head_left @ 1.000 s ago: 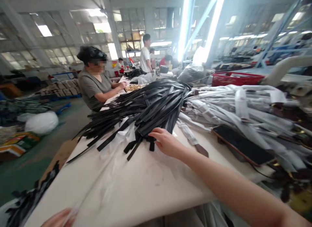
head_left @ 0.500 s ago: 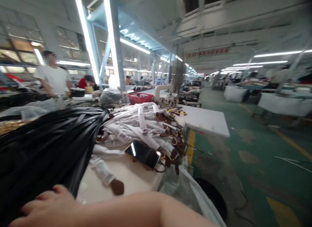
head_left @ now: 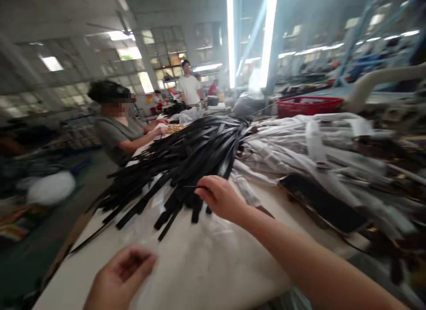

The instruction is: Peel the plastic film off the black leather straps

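My right hand [head_left: 221, 198] is closed in a pinch on a thin black strip [head_left: 191, 186], seen edge-on, over the near end of a large pile of black straps [head_left: 199, 145]. The straps fan out toward the left, their ends on the pale tabletop [head_left: 186, 261]. Lower left, my left hand [head_left: 121, 276] is curled above the table, thumb and fingertips together. Blur hides whether it holds anything. On the right, a dark phone [head_left: 322, 203] lies by white-wrapped straps [head_left: 286, 145] with brown ends.
A red plastic basket [head_left: 309, 106] stands behind the wrapped straps. Across the table at left, a person in a grey top [head_left: 115, 132] has hands near gold-coloured pieces [head_left: 176, 129]. Another person in a white shirt [head_left: 190, 90] stands farther back. A white bundle [head_left: 51, 188] sits at far left.
The view has swung left, bringing the grey-topped person into sight. My right hand, earlier spread on the black straps, now pinches a thin strip. My left hand has come into view.
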### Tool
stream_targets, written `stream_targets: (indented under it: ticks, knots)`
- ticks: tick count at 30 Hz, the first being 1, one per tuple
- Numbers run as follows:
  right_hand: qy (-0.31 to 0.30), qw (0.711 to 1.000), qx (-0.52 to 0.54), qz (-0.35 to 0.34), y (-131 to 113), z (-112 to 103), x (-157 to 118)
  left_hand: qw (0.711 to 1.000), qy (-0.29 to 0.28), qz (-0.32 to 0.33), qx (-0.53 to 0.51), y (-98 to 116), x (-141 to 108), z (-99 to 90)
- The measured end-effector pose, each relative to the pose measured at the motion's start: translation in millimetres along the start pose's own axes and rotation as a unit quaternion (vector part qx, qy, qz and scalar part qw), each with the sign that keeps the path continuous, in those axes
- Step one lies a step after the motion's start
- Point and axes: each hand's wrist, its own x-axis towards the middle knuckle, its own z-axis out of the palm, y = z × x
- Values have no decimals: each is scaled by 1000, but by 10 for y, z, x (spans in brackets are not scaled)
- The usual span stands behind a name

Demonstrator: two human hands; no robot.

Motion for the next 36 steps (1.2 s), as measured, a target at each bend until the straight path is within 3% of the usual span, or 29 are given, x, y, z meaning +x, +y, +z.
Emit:
stream_targets:
  ticks: [3, 5, 7, 14, 21, 30, 34, 36]
  knots:
    - [-86, 983, 47, -153, -216, -12, -142, 998, -51, -39, 15, 24, -135, -44]
    - [-159, 968, 42, -187, -343, 26, -241, 996, -68, -40, 33, 70, -165, -26]
    - [-184, 964, 37, -186, -422, 93, -316, 996, -74, -33, 32, 102, -202, -12]
    - [-115, 974, 81, -179, -473, 144, -366, 998, -51, -6, 31, -14, -374, 21]
    - [-177, 962, 73, -196, -539, 154, -396, 996, -73, 10, 47, -52, -419, 60]
    - [-191, 966, 35, -169, -539, 142, -412, 997, -62, 30, 37, -51, -365, 120]
    - [-215, 956, -5, -199, -526, 149, -375, 997, -25, 56, 48, -32, -415, 101]
    - [-238, 943, -36, -228, -558, 144, -335, 993, -6, 101, 67, -26, -442, 141]
